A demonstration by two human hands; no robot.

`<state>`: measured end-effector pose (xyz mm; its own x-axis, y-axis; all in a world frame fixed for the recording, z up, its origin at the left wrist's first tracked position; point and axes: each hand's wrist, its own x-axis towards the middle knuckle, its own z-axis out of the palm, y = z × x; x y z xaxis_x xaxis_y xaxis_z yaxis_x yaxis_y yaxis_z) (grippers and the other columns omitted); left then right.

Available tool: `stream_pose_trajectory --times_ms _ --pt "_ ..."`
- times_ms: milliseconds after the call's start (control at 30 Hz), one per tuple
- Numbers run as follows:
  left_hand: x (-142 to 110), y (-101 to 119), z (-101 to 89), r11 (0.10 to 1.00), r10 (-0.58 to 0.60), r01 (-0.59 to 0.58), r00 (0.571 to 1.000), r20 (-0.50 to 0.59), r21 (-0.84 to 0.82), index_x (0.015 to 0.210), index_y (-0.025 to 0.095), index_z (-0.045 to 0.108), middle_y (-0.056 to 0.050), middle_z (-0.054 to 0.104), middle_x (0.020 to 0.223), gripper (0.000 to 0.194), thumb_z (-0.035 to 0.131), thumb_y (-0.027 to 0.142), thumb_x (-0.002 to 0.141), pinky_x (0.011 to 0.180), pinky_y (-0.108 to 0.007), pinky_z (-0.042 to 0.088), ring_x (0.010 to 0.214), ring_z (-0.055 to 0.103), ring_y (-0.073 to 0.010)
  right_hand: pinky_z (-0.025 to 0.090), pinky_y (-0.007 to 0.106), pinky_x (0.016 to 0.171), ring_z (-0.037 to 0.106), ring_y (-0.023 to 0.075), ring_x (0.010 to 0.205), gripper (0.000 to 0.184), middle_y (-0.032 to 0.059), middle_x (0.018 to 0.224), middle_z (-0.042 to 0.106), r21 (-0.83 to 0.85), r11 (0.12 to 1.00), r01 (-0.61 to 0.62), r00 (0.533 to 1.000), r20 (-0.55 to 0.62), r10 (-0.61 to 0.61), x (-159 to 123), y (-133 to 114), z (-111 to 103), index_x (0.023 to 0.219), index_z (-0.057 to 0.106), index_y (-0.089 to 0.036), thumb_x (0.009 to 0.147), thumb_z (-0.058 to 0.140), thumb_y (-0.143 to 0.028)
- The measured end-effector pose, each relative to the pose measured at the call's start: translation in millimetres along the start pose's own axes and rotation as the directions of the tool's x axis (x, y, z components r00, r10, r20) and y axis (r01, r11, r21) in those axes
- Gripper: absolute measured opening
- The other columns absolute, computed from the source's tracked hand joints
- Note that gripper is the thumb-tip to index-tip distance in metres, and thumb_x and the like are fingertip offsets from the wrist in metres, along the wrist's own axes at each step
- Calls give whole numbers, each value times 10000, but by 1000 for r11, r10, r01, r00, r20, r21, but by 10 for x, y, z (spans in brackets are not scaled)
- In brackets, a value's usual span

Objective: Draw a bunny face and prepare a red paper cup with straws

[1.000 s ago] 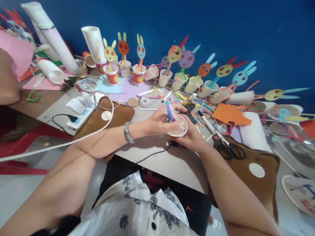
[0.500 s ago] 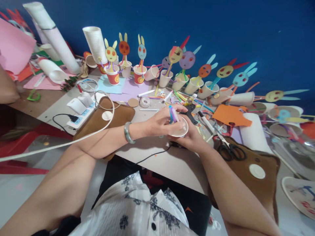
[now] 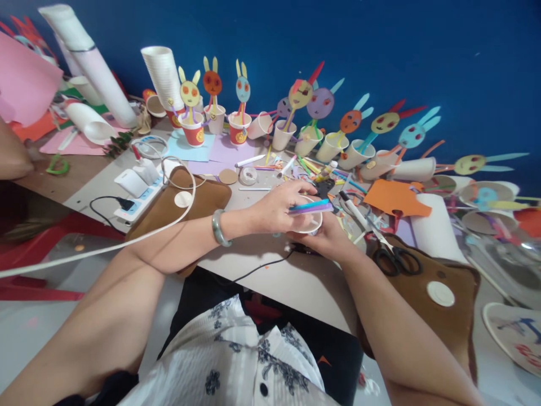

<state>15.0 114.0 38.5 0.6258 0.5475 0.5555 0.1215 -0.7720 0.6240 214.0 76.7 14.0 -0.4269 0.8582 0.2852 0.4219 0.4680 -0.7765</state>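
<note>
My left hand, with a jade-like bangle on its wrist, is closed at a white paper cup. Its fingers bend over the cup's mouth and hold a blue and a purple strip, which lie sideways across the opening. Whether the strips are paper or something else, I cannot tell. From the right and below, my right hand wraps round the cup; its fingers are partly hidden behind it. The cup tilts with its mouth toward me.
Paper-cup rabbit figures line the blue wall. Black-handled scissors lie on a brown pouch at right, near orange paper. At left are a power strip and a white cable. Another person's arm shows at the left edge.
The blue and purple strips have swung from pointing up and away to lying sideways over the cup's mouth, pointing right. Both hands stay at the cup.
</note>
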Motion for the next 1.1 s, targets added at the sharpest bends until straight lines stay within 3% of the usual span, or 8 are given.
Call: stream_pose_trajectory --times_ms 200,333,467,633,833,933,1100 --pt "-5 -71 41 1000 1 -1 1000 -12 -24 915 180 768 -154 671 1249 204 651 342 875 1037 -434 530 1177 650 -274 521 531 1025 653 339 1188 741 132 1327 649 13 1000 -11 1000 -6 11 17 9 11 1337 558 -248 711 858 -508" --pt "7 -111 29 997 -62 60 998 -28 -49 944 192 772 -137 685 1220 223 650 374 899 1035 -422 529 1153 660 -255 563 483 934 696 317 1076 596 103 1208 711 -30 998 -48 997 -64 46 24 -32 24 1252 615 -235 750 828 -474" --pt "35 -101 -26 988 -128 127 992 -14 -85 933 199 764 -104 705 1157 229 615 373 935 993 -405 539 1085 663 -230 546 490 982 688 320 1121 613 96 1253 711 -79 996 -32 992 -122 22 41 -62 16 1281 610 -239 746 830 -443" --pt "46 -75 -60 976 -182 178 983 -28 -122 885 210 762 -79 695 1113 277 706 480 862 967 -372 536 1063 646 -217 568 476 949 708 303 1066 583 92 1218 729 -85 995 -49 991 -130 38 51 -96 0 1255 614 -235 747 826 -427" --pt "63 -70 -120 986 -158 146 975 -159 -83 810 202 702 -72 689 1000 307 707 507 844 995 -398 509 1026 629 -216 572 495 959 700 312 1089 607 96 1241 715 -50 996 -70 990 -130 63 45 -71 2 1271 608 -244 743 825 -451" --pt "68 -65 -146 983 -178 168 965 -194 -68 819 199 667 -53 692 942 272 670 468 862 913 -358 518 952 630 -195 577 499 956 695 319 1106 640 101 1244 713 -38 997 -70 990 -122 65 48 -40 2 1294 602 -242 735 831 -451" --pt "73 -65 -173 972 -226 213 961 -159 -98 822 178 660 -26 697 832 268 656 440 876 806 -305 509 832 625 -163 588 493 947 703 311 1081 664 92 1219 719 -7 998 -68 990 -121 66 57 -10 22 1295 602 -242 712 846 -443"
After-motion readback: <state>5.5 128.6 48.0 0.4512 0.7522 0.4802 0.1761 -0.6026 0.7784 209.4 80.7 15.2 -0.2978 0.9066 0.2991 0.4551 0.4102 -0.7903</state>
